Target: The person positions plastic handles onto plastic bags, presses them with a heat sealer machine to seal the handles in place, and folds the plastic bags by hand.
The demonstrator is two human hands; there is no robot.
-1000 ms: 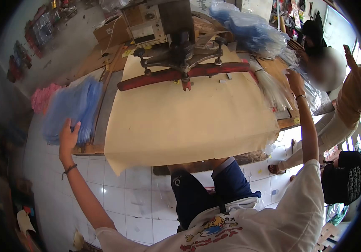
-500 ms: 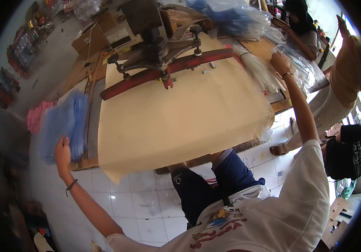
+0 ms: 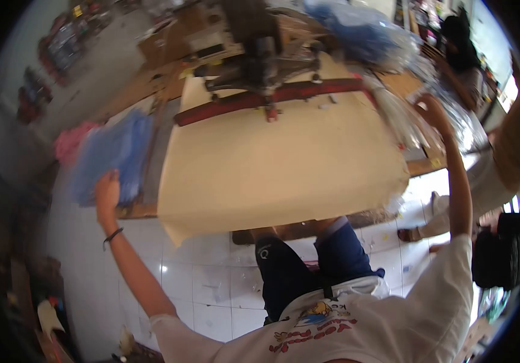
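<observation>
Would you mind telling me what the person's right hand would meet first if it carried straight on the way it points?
Probably the clear plastic bags just beyond the right hand, which may already touch them. Motion blur and unclear depth leave this uncertain.

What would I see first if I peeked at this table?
Probably the big tan sheet that covers the middle of the table, with a long red bar of a machine across its far end. At the table's left edge the left hand presses on a blurry blue stack. On the right, the right hand reaches up among clear plastic strips.
</observation>
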